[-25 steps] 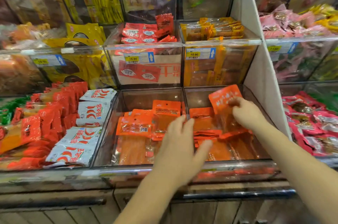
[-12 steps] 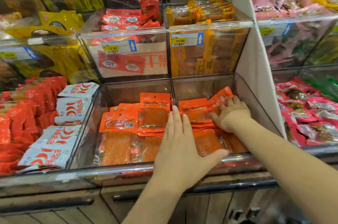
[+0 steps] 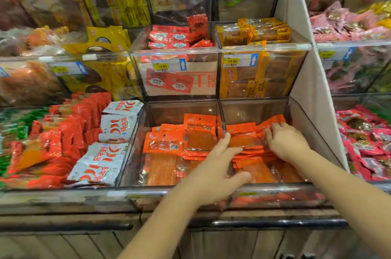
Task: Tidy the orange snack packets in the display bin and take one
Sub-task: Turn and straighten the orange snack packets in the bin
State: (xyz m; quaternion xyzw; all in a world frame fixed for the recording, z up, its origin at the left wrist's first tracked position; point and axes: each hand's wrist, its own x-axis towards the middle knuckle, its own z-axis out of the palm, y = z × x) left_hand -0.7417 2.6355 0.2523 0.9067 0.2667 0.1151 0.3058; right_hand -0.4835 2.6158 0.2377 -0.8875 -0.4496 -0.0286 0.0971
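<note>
Two hands are in view, a left hand [image 3: 213,172] and a right hand [image 3: 285,142], at two clear bins set side by side, a left bin [image 3: 179,108] and a right bin [image 3: 254,108]. Each bin holds several orange packets [image 3: 200,129], overlapping too much for an exact count. Further left lie four white chilli packets [image 3: 117,127], and on the row above, two yellow price tags [image 3: 162,66] can be read, both showing 10.90.
</note>
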